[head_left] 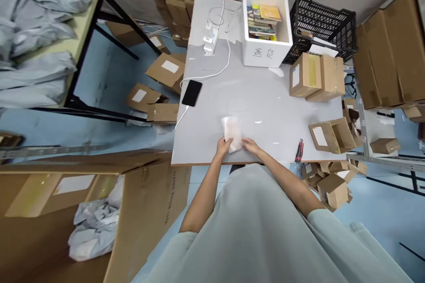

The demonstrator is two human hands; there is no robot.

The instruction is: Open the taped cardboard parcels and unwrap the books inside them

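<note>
In the head view, seemingly partway through handling a pale packet (231, 130), already in hand but not yet let go, near the front edge of the table (245, 93), between the left hand (224, 146), closed on its lower left side, and the right hand (251, 146), nearly closed, pinching its lower right edge.

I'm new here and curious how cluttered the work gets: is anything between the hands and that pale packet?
Nothing visible is in the way. The left hand holds the pale packet, and the right hand is at its right edge. The phone lies apart, off to the left.
</note>
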